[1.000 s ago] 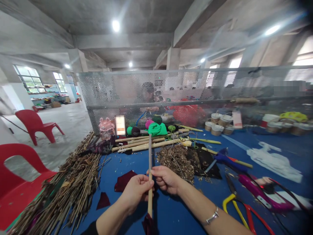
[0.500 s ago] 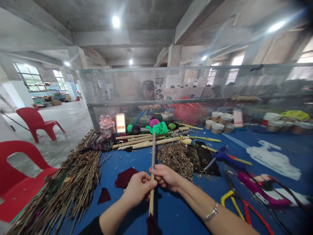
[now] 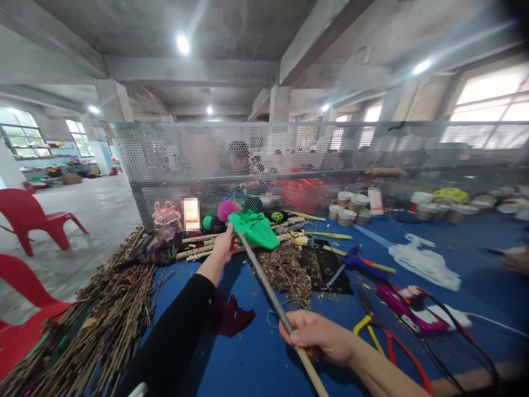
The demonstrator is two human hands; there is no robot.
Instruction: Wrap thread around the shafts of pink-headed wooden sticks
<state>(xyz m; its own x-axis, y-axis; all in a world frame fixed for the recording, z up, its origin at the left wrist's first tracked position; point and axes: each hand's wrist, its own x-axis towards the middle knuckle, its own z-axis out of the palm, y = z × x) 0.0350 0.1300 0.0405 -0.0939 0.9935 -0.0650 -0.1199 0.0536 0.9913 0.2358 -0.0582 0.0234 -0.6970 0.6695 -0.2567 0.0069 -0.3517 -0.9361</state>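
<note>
Stick (image 3: 264, 279) slants above blue tabletop (image 3: 248, 369); right hand (image 3: 316, 335) grips its lower length. Left hand (image 3: 225, 242), well apart, at upper end beside green cloth (image 3: 256, 229), grip unclear. Tabletop shows between dried stems (image 3: 111, 325), left edge, and pliers (image 3: 368, 310), right; perforated screen (image 3: 198, 154), far edge; concrete hall (image 3: 190, 71) beyond.

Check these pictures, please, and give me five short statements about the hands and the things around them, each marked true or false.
1. The right hand holds the stick. True.
2. The left hand lies on the dry stems. False: it is at the stick's far end, beside the green cloth.
3. The magenta ball is to the left of the green cloth. True.
4. The chairs at the left are blue. False: they are red.
5. A purple device lies on the blue table. True.
</note>
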